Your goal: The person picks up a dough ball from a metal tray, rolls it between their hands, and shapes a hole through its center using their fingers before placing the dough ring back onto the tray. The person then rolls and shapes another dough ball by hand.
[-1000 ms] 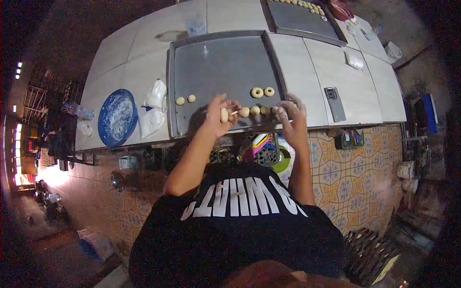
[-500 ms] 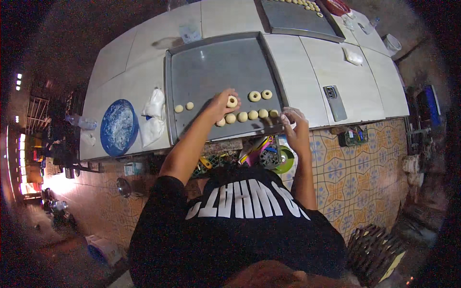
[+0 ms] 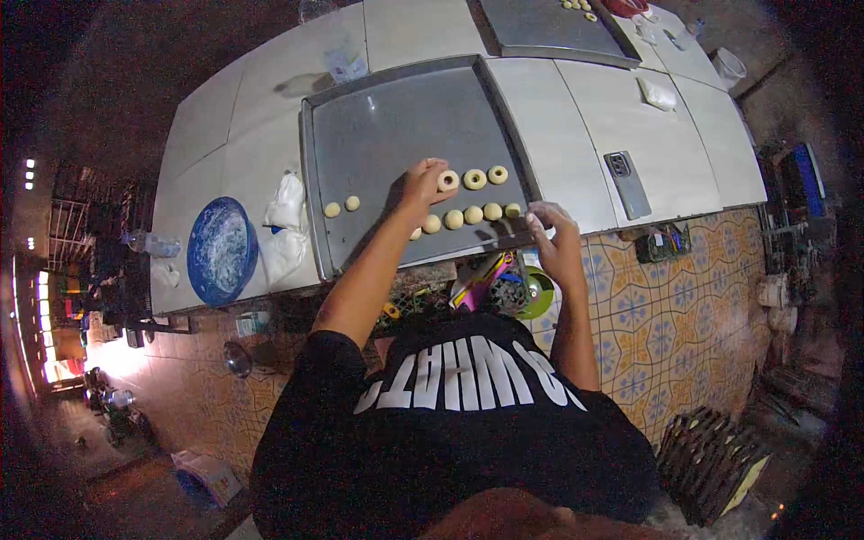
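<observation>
My left hand is over the grey metal tray, its fingers closed about a dough ring. That ring is level with a second dough ring and a third dough ring to its right. Nearer me runs a row of several round dough balls, one partly hidden by my left wrist. My right hand, floury at the fingertips, is by the tray's near right corner beside the row's last dough ball. Its thumb and fingers are apart and hold nothing visible.
Two more dough balls lie at the tray's left. Further left are white plastic bags and a blue floury basin. A phone lies right of the tray. Another tray with dough pieces stands at the far right.
My left hand has brought the dough ring rightward and slightly away from me, up beside the other two rings. My right hand has stayed near the tray corner. The view has shifted slightly.
</observation>
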The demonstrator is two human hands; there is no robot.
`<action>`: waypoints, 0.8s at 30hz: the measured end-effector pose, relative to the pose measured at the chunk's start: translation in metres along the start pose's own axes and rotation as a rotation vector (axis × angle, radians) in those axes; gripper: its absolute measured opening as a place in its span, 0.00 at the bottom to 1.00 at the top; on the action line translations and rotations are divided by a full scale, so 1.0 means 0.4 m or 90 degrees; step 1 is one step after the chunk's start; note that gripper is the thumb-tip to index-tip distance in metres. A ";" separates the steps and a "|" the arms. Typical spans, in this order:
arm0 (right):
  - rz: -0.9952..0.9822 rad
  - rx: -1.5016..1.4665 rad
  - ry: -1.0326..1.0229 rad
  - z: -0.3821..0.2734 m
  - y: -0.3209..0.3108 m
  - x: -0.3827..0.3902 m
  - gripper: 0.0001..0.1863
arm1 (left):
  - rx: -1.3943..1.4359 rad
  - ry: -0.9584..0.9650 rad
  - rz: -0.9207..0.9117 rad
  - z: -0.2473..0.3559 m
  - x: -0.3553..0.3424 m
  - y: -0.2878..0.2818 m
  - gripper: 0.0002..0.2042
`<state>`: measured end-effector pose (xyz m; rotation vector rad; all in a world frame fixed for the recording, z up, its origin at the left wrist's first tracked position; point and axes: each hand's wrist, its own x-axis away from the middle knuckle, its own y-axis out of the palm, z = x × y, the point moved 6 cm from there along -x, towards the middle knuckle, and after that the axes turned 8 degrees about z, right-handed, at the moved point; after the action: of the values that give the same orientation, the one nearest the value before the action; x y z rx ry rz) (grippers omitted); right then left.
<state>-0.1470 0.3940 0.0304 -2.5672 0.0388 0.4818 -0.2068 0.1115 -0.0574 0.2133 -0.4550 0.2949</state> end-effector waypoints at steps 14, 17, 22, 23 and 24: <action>0.015 -0.002 -0.017 0.004 0.003 -0.004 0.11 | -0.573 0.445 0.045 0.049 0.045 -0.022 0.28; 0.022 0.027 -0.020 0.016 0.017 -0.002 0.11 | -0.635 0.500 0.023 0.048 0.061 -0.001 0.29; 0.003 0.069 -0.046 0.011 0.031 0.001 0.11 | -0.654 0.479 0.025 0.044 0.071 0.007 0.26; 0.000 0.060 -0.036 0.016 0.034 0.003 0.11 | -0.654 0.479 0.025 0.042 0.076 0.012 0.26; -0.002 0.051 -0.026 0.020 0.035 0.004 0.11 | -0.676 0.493 0.033 0.041 0.084 0.018 0.27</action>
<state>-0.1499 0.3860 0.0164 -2.4779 0.0383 0.5218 -0.1871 0.1217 -0.0266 -0.9294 0.1937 0.1361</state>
